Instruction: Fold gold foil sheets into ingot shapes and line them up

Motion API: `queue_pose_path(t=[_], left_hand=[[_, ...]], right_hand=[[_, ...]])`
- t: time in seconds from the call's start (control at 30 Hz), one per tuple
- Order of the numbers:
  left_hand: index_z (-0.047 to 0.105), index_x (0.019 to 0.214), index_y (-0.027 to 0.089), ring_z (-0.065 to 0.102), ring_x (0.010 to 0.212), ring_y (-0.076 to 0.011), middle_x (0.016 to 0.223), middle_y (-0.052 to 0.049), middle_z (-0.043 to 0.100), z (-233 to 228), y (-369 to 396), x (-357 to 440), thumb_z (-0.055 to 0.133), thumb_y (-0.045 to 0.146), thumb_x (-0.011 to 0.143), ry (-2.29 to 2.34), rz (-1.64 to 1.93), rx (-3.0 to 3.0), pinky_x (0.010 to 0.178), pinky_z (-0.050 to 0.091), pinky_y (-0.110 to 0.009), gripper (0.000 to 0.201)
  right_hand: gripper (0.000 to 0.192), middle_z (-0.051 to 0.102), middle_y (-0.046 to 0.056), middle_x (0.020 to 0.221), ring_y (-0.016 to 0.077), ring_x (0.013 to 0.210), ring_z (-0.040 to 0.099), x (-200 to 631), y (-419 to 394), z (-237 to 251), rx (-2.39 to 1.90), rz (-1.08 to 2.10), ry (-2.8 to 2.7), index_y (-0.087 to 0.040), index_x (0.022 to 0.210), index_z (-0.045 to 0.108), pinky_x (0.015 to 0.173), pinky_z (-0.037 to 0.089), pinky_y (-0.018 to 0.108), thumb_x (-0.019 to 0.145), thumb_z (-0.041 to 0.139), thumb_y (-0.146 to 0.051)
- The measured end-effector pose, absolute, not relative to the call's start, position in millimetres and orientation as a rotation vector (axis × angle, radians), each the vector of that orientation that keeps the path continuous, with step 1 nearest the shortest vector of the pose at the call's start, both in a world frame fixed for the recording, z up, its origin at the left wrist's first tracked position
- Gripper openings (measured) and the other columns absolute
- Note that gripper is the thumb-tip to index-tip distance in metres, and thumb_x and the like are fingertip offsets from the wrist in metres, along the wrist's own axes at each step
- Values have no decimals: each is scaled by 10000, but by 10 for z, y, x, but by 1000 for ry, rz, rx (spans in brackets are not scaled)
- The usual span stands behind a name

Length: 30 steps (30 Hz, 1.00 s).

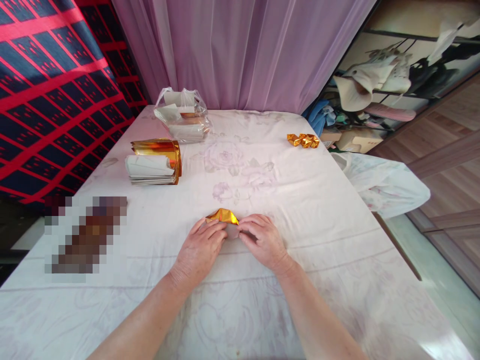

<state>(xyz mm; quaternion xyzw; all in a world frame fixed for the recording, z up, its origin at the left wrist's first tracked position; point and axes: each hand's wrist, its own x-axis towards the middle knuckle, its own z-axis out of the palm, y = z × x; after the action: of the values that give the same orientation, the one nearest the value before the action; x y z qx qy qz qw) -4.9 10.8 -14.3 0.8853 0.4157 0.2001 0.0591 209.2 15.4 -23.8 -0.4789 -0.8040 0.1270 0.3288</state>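
Head view: Two bare hands meet over a small piece of gold foil paper [224,215] at the near middle of a table [243,310] spread with a pale floral cloth. The left hand [198,247] lies with its fingers close together over the paper's left end; its thumb is hidden, so how firmly it grips cannot be told. The right hand [264,241] is drawn narrow, thumb and fingertips closed on the right end. Between them the gold face bulges upward in a creased arch, with a paler surface showing nearest the wearer.

The piece looks feather-light and thin — likely stiff enough to take a crease, yet soft enough to dent under a careless thumb. Its shiny face may prove slick, the paler side easier to grip. The ends and folded edges look the surest places to hold, by light pinch — pressing on the raised middle would probably flatten it, and a hard tug could tear it.

Toward the far left sit a curved stack of gold-and-white sheets [150,167] and, behind it, a clear plastic bag [183,122] holding more paper. Crumpled-looking gold pieces [303,140] rest together near the far right corner, well apart from both hands.
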Motion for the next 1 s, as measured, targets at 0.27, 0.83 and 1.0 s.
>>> queue_pose_path(t=[0.27, 0.83, 1.0], left_hand=[[682, 1007, 194, 623, 1171, -231, 1203, -60, 710, -126, 76, -45, 400, 99, 960, 1284, 624, 2770, 1094, 413, -457, 301], [563, 1082, 177, 672, 920, -210, 1003, -71, 697, -74, -143, 103, 458, 70, 931, 1373, 600, 2654, 852, 538, -357, 213], [577, 1190, 166, 639, 1071, -214, 1195, -86, 656, -137, -150, 74, 441, 20, 902, 1332, 482, 2723, 944, 524, -373, 350]], right_hand=[[163, 725, 4, 976, 189, 945, 629, 2077, 157, -235, -1264, 281, -2179, -270, 886, 723, 867, 450, 365, 878, 635, -133], [88, 706, 28, 917, 204, 875, 601, 2064, 138, -232, -1316, 219, -2195, -241, 914, 713, 794, 416, 356, 910, 640, -194], [86, 697, 26, 899, 202, 867, 590, 2059, 141, -240, -1361, 193, -2197, -245, 915, 713, 792, 396, 343, 929, 629, -232]])
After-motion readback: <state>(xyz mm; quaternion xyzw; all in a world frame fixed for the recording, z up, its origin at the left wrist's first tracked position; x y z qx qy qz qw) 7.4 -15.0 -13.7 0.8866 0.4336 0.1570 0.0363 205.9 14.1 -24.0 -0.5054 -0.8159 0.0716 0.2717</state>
